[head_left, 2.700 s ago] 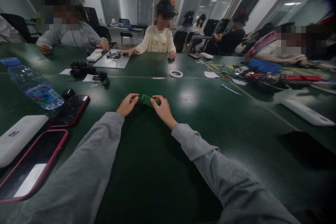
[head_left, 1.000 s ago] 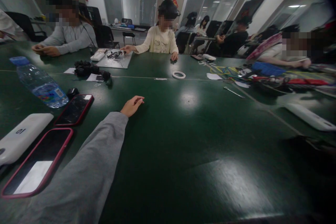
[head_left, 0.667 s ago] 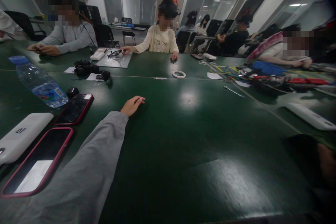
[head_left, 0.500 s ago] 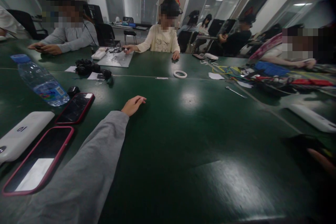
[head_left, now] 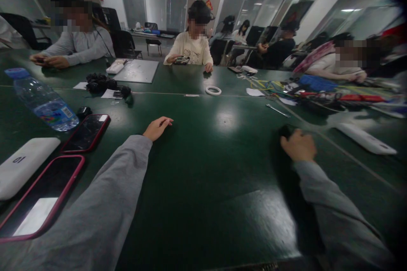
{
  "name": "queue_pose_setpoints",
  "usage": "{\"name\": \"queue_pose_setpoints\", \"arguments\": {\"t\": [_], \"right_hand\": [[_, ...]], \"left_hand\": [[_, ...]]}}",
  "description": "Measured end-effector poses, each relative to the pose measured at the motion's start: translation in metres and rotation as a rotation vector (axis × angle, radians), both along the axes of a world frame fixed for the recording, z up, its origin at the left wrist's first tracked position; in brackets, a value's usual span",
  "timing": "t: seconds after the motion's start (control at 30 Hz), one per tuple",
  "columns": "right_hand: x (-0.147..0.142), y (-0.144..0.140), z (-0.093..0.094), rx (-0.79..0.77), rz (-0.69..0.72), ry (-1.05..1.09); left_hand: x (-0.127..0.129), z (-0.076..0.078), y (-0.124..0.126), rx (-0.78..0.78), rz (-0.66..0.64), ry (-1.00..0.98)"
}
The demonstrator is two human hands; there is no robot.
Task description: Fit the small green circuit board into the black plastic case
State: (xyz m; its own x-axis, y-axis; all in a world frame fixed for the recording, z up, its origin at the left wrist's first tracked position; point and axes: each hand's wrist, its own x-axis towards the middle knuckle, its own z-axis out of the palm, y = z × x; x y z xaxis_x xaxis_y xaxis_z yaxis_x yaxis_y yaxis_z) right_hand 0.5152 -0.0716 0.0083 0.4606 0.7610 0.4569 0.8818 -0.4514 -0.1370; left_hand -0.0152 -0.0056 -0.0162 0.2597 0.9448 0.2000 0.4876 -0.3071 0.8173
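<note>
My left hand (head_left: 158,128) lies on the dark green table (head_left: 203,169) with its fingers loosely stretched out and nothing in it. My right hand (head_left: 298,146) is blurred, low over the table at the right, its fingers curled around a small dark object (head_left: 286,130) that sticks out past the knuckles. Blur hides what the object is. Both of my arms are in grey sleeves. The nearest things to my left hand are a red-cased phone (head_left: 85,132) and a small black item (head_left: 83,112).
At the left lie a water bottle (head_left: 41,99), a second phone (head_left: 38,197) and a white power bank (head_left: 22,171). A tape ring (head_left: 213,90), a metal tool (head_left: 278,110), tangled wires (head_left: 318,91) and a white device (head_left: 365,139) lie farther off. Several people sit across the table.
My right hand left the view with the green board, then came back at the right, now curled on a dark object. My left hand has stayed in place. The person opposite lifted an item off the grey sheet.
</note>
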Motion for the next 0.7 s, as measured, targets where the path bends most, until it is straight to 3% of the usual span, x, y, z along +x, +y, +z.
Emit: {"name": "queue_pose_setpoints", "arguments": {"t": [0.07,0.13,0.23,0.3,0.4,0.53,0.7], "right_hand": [[-0.070,0.041,-0.004,-0.011,0.128,0.002],[-0.148,0.068,-0.007,0.043,0.391,0.047],[-0.248,0.074,-0.007,0.116,0.846,0.122],[-0.291,0.059,-0.007,0.085,1.129,0.133],[-0.319,0.033,-0.003,0.013,1.349,0.121],[-0.320,0.022,0.000,-0.008,1.372,0.142],[-0.317,0.028,0.000,0.001,1.381,0.198]], "left_hand": [[0.000,-0.001,0.001,-0.009,0.004,-0.021],[0.000,-0.002,0.002,-0.013,0.018,-0.050],[0.002,-0.002,0.002,0.026,0.101,-0.072],[0.003,-0.002,0.002,0.070,0.162,-0.078],[0.004,-0.001,0.002,0.074,0.145,-0.133],[0.005,0.006,0.000,-0.024,0.025,-0.165],[0.005,0.011,-0.003,-0.028,0.023,-0.121]]}}
